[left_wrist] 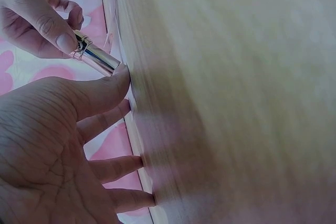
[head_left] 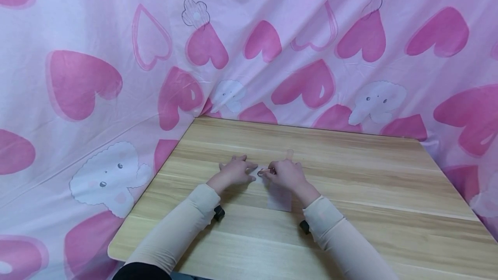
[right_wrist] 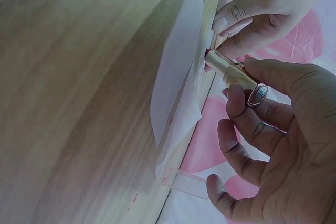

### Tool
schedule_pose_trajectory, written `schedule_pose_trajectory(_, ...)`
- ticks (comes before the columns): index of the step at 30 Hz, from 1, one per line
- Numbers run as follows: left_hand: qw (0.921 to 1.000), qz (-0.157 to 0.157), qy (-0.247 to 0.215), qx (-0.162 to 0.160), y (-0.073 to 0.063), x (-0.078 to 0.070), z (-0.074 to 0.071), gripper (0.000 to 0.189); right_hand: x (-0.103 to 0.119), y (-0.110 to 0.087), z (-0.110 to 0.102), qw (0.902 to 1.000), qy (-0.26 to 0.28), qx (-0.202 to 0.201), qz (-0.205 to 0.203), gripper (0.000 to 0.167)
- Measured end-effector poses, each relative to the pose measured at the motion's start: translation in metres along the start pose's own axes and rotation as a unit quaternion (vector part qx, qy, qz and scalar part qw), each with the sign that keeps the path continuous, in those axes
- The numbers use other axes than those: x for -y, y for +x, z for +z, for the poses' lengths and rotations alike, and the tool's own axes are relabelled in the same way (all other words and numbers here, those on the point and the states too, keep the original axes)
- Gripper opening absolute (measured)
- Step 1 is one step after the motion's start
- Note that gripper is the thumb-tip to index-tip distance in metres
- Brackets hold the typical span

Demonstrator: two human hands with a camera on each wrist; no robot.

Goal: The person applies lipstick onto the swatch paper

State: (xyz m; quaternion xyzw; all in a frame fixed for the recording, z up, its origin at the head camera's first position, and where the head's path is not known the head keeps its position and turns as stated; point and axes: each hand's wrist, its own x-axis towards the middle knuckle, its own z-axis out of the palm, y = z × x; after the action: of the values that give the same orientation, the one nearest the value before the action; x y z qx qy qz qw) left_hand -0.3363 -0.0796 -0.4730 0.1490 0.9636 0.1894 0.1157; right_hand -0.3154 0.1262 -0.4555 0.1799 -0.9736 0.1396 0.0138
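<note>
My right hand (head_left: pixel 287 173) pinches a shiny gold lipstick (right_wrist: pixel 227 70) between thumb and index finger; a ring circles one finger. The lipstick's dark red tip meets a sheet of white paper (head_left: pixel 281 198) on the table. Part of the sheet lifts off the wood in the right wrist view. To the left, my left hand (head_left: pixel 236 171) has its fingers spread and fairly straight, fingertips resting at the paper's edge and on the tabletop. Its thumb (left_wrist: pixel 107 90) lies close to the lipstick.
A clear pinkish plastic piece (head_left: pixel 289 154), perhaps a cap, is on the table just beyond the right hand. The wooden table (head_left: pixel 369 176) backs onto a pink heart-patterned curtain (head_left: pixel 303 83), which also runs along its left side.
</note>
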Motion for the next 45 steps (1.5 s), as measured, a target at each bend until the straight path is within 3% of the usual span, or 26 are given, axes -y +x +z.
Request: schedule_pose_trajectory(45,1.0,0.006,0.002,0.001,0.0016,0.0016,0.0003,0.052,0.003,-0.0031,-0.0011,1.0,0.0,0.008,-0.004,0.026)
